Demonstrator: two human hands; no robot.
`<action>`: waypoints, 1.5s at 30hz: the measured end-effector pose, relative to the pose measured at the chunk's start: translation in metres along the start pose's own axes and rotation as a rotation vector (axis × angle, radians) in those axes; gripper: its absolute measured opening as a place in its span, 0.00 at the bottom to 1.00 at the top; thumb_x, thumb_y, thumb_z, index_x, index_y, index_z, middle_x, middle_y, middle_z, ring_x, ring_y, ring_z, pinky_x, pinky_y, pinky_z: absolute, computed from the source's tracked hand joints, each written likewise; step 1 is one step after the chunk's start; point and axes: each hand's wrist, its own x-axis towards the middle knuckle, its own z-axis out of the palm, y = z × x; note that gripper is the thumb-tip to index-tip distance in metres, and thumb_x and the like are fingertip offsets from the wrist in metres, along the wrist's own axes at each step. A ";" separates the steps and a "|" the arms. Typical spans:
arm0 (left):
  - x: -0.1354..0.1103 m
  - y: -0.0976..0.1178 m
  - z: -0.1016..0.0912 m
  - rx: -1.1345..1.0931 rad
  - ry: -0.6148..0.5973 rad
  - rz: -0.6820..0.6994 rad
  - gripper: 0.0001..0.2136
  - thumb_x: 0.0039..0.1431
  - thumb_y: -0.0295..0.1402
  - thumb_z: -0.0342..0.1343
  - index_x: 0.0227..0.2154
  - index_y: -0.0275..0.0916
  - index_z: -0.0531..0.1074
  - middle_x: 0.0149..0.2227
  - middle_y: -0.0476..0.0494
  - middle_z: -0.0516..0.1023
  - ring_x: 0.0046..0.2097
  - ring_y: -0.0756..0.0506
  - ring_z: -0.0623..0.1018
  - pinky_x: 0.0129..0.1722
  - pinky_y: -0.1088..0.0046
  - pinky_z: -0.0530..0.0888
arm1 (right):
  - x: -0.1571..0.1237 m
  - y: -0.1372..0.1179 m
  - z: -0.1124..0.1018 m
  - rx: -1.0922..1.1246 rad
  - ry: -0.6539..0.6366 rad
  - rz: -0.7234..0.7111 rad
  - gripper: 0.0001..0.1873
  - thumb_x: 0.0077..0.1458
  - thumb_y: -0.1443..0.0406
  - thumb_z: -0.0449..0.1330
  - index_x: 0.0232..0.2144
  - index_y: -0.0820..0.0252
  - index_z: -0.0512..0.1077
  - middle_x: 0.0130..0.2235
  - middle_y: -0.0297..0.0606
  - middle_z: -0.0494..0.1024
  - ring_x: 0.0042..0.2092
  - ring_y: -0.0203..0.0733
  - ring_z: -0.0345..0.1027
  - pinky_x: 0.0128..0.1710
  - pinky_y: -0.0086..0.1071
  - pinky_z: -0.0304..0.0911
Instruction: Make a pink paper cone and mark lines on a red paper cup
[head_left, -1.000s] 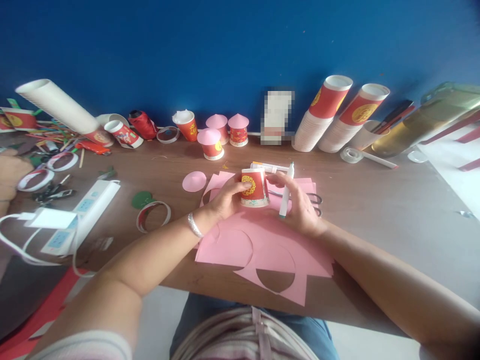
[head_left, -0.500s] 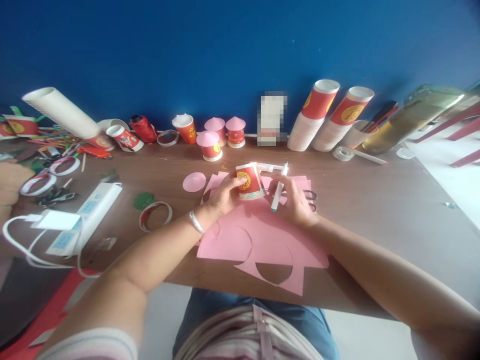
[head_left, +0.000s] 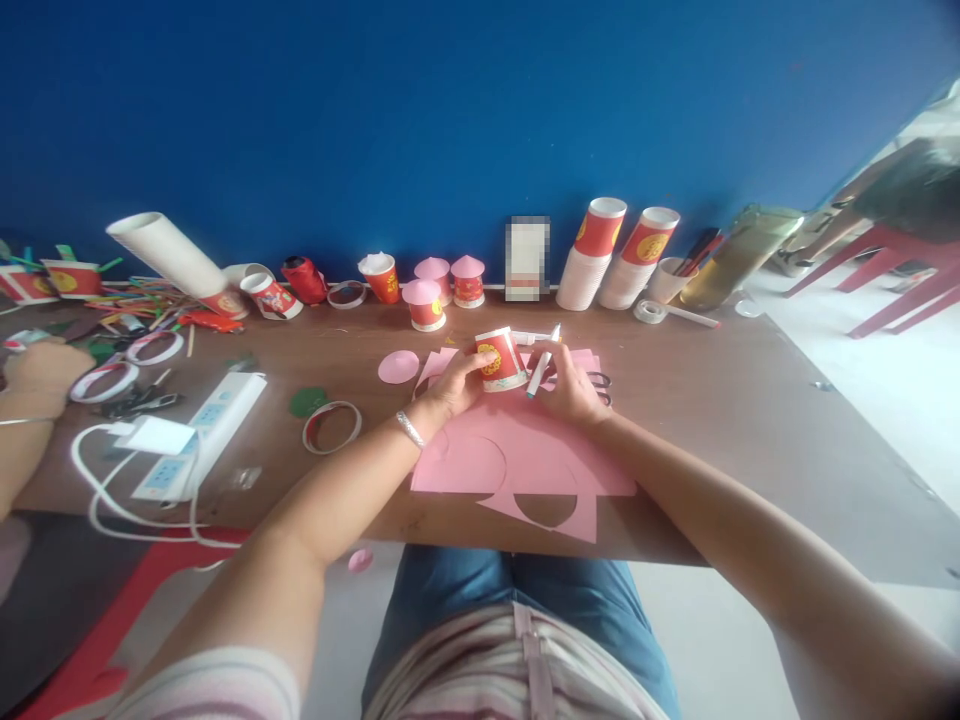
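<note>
My left hand [head_left: 451, 392] is closed around an upside-down red paper cup [head_left: 499, 359] with a yellow emblem, held just above the table. My right hand [head_left: 568, 389] grips a white marker pen [head_left: 541, 362], its tip pointing down-left beside the cup. Both hands hover over pink paper sheets [head_left: 517, 462] with round holes cut out of them. Black scissors [head_left: 600, 384] lie partly hidden behind my right hand. A pink paper disc [head_left: 398, 366] rests left of the sheets.
Finished cups with pink cone lids [head_left: 424, 304] and two cup stacks [head_left: 592, 254] line the blue wall. A power strip [head_left: 202, 421], a cut cup ring [head_left: 331, 426] and a green disc [head_left: 308, 402] lie left. Another person's hand [head_left: 39, 366] works at far left. Tape roll [head_left: 649, 311] at right.
The camera has pulled back and tilted, so the table looks smaller. The cup has tipped slightly and the marker has leaned closer to it; both hands keep their grip.
</note>
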 end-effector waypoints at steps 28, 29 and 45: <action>0.000 0.004 -0.020 0.335 -0.270 0.025 0.33 0.47 0.35 0.70 0.60 0.43 0.74 0.56 0.38 0.80 0.62 0.31 0.75 0.59 0.58 0.70 | -0.001 0.023 -0.007 -0.456 -0.066 0.153 0.21 0.59 0.70 0.54 0.52 0.55 0.77 0.46 0.41 0.85 0.39 0.47 0.77 0.33 0.32 0.59; 0.000 0.006 -0.020 0.335 -0.274 0.017 0.33 0.48 0.36 0.70 0.59 0.43 0.74 0.56 0.38 0.80 0.61 0.32 0.75 0.59 0.58 0.70 | -0.001 0.023 -0.008 -0.458 -0.071 0.149 0.21 0.59 0.70 0.54 0.53 0.55 0.77 0.47 0.41 0.85 0.39 0.47 0.77 0.33 0.32 0.59; 0.006 0.007 -0.016 0.169 0.006 -0.015 0.18 0.47 0.33 0.69 0.43 0.38 0.78 0.46 0.42 0.82 0.46 0.43 0.78 0.49 0.67 0.70 | 0.005 0.018 -0.014 -0.419 -0.068 0.211 0.21 0.62 0.66 0.56 0.56 0.57 0.74 0.41 0.42 0.84 0.37 0.47 0.76 0.36 0.34 0.63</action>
